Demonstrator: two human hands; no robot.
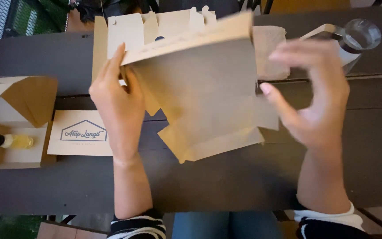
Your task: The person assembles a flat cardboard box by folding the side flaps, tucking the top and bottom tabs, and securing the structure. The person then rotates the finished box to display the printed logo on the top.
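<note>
Two bare hands work over a dark table (244,186) in the head view. The left hand (118,104) pinches the upper left edge of a flat, unfolded brown cardboard sheet (204,93), thumb under and fingers over it, so the sheet is lifted and tilted above the table's middle. The right hand (317,99) sits just beside the sheet's right edge, fingers spread and blurred; whether it touches the cardboard cannot be told.

Behind the held sheet, toward the table's far edge, lies a stack of cut cardboard blanks (155,26) with tabs sticking up. Right of that stack rests a folded beige cloth (270,51), and farther right stands a clear glass jar (361,37) near the table's far right corner.

At the table's left end sits an open cardboard box (16,119) with a small bottle of yellow liquid (12,141) lying inside. Just beside that box, on its right, a printed cardboard card (82,132) lies flat, close to the left wrist. Striped sleeves (138,225) show at the table's near edge.
</note>
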